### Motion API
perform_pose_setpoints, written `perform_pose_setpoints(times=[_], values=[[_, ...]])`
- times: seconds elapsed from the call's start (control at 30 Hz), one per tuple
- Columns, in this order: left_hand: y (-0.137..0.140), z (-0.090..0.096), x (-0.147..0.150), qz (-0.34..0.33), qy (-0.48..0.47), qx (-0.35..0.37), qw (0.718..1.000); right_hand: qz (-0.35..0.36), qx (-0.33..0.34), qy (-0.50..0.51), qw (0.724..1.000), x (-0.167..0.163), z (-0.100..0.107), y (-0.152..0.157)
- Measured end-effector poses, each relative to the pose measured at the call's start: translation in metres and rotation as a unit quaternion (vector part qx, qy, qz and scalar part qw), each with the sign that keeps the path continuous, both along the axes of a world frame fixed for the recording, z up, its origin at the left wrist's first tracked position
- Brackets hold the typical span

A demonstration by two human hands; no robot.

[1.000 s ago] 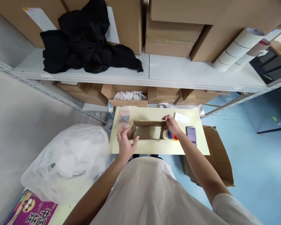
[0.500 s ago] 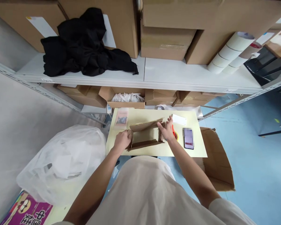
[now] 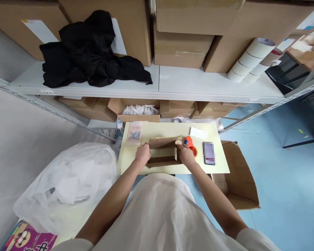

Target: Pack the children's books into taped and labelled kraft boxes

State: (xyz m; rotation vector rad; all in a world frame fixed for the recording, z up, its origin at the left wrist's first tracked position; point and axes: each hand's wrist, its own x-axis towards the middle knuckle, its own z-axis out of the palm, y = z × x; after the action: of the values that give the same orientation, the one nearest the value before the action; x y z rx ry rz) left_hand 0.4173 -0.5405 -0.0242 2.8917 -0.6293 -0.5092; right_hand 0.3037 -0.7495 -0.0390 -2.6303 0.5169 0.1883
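Between my hands is a small cardboard box (image 3: 162, 160), open at the top, with the pale tabletop showing through its middle. My left hand (image 3: 143, 153) is closed on its left end wall. At the right end, my right hand (image 3: 186, 155) grips the wall, the thumb toward the inside and the other fingers partly hidden. Just beyond my right hand lies an orange tape dispenser (image 3: 189, 143) with a yellow roll. A phone (image 3: 208, 153) and a white card or slip (image 3: 197, 132) are farther right on the table (image 3: 157, 129).
A clear packet (image 3: 134, 134) lies at the table's left. Behind stands a shelf (image 3: 188, 82) with cartons, black cloth (image 3: 91, 52) and tape rolls (image 3: 251, 59). A large carton (image 3: 242, 177) is on the floor at right, a filled plastic bag (image 3: 68, 181) at left.
My right hand has gone from spread fingers to gripping the box's right end. The box has turned a little straighter, and the tape dispenser shows more.
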Motion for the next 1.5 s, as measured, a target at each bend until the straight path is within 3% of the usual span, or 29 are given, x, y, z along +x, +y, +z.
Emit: perform_pose_setpoints(times=[0.17,0.33,0.43,0.7,0.9,1.0,1.13,1.37,1.5], values=[[0.007,-0.018,0.001,0.047,0.008,-0.025,0.999,0.053,0.023,-0.009,0.998,0.003,-0.015,-0.001],[0.038,-0.027,-0.014,0.059,0.106,-0.210,0.970,0.062,0.014,-0.015,0.998,-0.002,-0.018,0.001],[0.053,-0.032,-0.028,0.022,0.180,-0.263,0.948,0.084,0.025,-0.007,0.996,-0.006,-0.015,0.002],[0.062,-0.039,-0.025,-0.157,0.195,-0.153,0.956,0.155,0.090,0.058,0.982,-0.020,-0.015,-0.001],[0.063,-0.045,-0.013,-0.199,0.184,-0.112,0.956,0.198,0.139,0.019,0.970,-0.038,-0.032,-0.017],[0.062,-0.050,-0.015,-0.174,0.175,-0.164,0.955,0.217,0.153,-0.039,0.963,-0.052,-0.042,-0.020],[0.063,-0.058,-0.021,-0.123,0.165,-0.262,0.943,0.196,0.118,-0.087,0.970,-0.058,-0.048,-0.014],[0.060,-0.081,-0.024,0.036,0.112,-0.423,0.898,0.048,0.151,-0.168,0.973,-0.043,-0.053,-0.008],[0.052,-0.092,-0.023,0.139,0.087,-0.435,0.886,-0.022,0.117,-0.194,0.974,-0.037,-0.059,-0.004]])
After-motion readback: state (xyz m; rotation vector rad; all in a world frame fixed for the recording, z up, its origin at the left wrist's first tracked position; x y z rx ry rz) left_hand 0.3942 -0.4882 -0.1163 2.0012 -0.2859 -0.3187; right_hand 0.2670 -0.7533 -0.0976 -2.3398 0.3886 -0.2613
